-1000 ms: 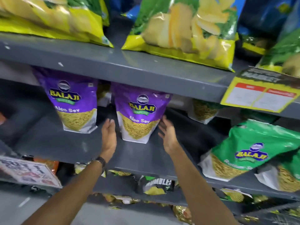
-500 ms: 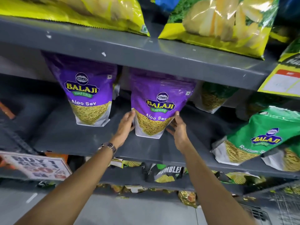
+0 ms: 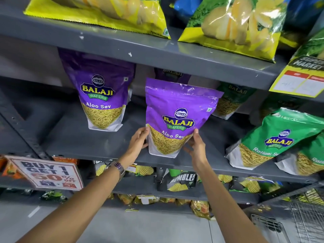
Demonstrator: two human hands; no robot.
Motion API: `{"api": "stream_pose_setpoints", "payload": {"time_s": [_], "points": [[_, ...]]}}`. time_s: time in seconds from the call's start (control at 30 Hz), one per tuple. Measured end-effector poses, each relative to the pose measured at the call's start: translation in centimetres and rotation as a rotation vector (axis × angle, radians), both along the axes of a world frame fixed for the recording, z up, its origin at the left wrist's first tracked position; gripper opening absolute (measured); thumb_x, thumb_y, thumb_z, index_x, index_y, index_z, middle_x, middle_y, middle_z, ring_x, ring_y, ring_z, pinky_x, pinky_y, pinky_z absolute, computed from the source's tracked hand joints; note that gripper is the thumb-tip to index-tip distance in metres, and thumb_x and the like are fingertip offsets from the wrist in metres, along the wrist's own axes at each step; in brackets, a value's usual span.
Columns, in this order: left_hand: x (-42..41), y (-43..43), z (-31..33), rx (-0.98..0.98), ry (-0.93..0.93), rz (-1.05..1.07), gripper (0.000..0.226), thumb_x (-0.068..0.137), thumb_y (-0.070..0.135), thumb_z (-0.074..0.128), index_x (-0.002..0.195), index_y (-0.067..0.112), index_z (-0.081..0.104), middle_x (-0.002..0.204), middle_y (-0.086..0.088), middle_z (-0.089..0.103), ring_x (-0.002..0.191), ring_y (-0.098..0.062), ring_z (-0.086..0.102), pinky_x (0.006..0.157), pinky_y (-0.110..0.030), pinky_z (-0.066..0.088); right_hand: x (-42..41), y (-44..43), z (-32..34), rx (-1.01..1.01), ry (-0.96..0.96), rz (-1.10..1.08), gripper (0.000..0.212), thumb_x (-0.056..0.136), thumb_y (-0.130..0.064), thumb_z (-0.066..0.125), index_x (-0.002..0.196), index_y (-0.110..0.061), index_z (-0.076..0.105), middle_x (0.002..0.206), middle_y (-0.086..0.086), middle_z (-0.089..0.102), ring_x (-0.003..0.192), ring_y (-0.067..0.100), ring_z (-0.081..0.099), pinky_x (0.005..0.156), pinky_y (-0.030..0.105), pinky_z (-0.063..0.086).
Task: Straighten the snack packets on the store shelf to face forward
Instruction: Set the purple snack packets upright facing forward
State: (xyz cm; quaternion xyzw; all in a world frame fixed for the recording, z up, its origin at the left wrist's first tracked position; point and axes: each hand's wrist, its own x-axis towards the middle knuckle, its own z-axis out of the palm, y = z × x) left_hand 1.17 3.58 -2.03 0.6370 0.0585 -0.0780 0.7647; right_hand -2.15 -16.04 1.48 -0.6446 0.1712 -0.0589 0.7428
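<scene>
Both sets of fingers are closed lightly on the lower part of the purple Aloo Sev packet [image 3: 177, 118]: the left hand [image 3: 138, 142] pinches its lower left edge, thumb on the front and the other fingers tucked behind, while the right hand [image 3: 197, 146] cups the lower right corner with one fingertip raised against the side seam. We judge this to be the squaring-up step for this one packet. It stands upright near the front edge of the middle shelf [image 3: 98, 148], roughly midway along what we can see of it, its base looking to rest on or just above the shelf surface; we cannot tell which. Its long axis runs vertically, top seal tipped slightly back toward the shelf above, and its printed face points out toward us, turned a touch to the left. The next move, as we read it, calls for a small twist to bring the face flat to the aisle, seating the base firmly, then letting go gently so the pouch does not topple. To its left a second purple packet [image 3: 101, 95] stands farther back on the same shelf, already facing forward. Toward the right end, the green packets [image 3: 278, 137] lean sideways against each other and look likely to need attention afterwards.
</scene>
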Motion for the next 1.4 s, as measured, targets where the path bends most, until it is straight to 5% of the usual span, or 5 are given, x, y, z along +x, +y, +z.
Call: {"api": "stream_pose_setpoints", "payload": {"time_s": [0.53,0.73,0.97,1.27,1.4], "points": [[-1.2,0.3,0.1,0.006,-0.027,-0.015,0.02,0.095,0.033,0.047,0.109,0.02,0.054,0.122,-0.013,0.058,0.113,-0.022,0.056,0.091,-0.035,0.051,-1.2,1.3,0.4,-0.02,0.0,-0.08,0.043,0.096,-0.045,0.038,0.12,-0.015,0.056,0.122,0.006,0.063,0.109,0.015,0.059,0.086,0.037,0.05],[-1.4,2.4,0.2,0.02,-0.312,0.293,0.018,0.088,0.019,0.061,0.106,0.023,0.057,0.105,0.003,0.063,0.094,-0.007,0.061,0.081,-0.024,0.051,-3.9,4.3,-1.6,-0.451,-0.343,-0.596,0.033,0.089,-0.042,0.05,0.109,-0.017,0.054,0.106,-0.005,0.058,0.098,0.012,0.055,0.093,0.044,0.045],[2.2,13.3,0.3,0.019,-0.391,0.933,0.034,0.091,0.019,0.054,0.122,0.007,0.048,0.125,-0.011,0.049,0.111,-0.016,0.05,0.087,-0.009,0.041,-2.9,14.2,-0.8,-0.503,-0.393,0.437,0.026,0.085,-0.035,0.059,0.109,-0.033,0.049,0.102,-0.008,0.057,0.086,0.004,0.057,0.079,0.023,0.049],[8.1,19.1,0.0,0.054,-0.02,0.354,0.085,0.069,0.083,0.043,0.132,0.026,0.048,0.14,0.003,0.051,0.125,-0.017,0.052,0.11,-0.049,0.038,10.6,20.6,2.5,-0.146,-0.076,0.424,0.032,0.066,-0.014,0.076,0.091,-0.025,0.061,0.111,0.01,0.066,0.106,0.027,0.061,0.101,0.046,0.046],[7.3,18.9,0.7,0.046,-0.025,0.354,0.041,0.085,0.065,0.044,0.1,0.031,0.061,0.11,0.004,0.067,0.104,-0.018,0.062,0.104,-0.047,0.045,10.6,20.5,2.0,-0.157,-0.078,0.51,0.044,0.066,-0.02,0.078,0.105,-0.021,0.058,0.119,0.015,0.065,0.11,0.029,0.062,0.102,0.051,0.046]]}}
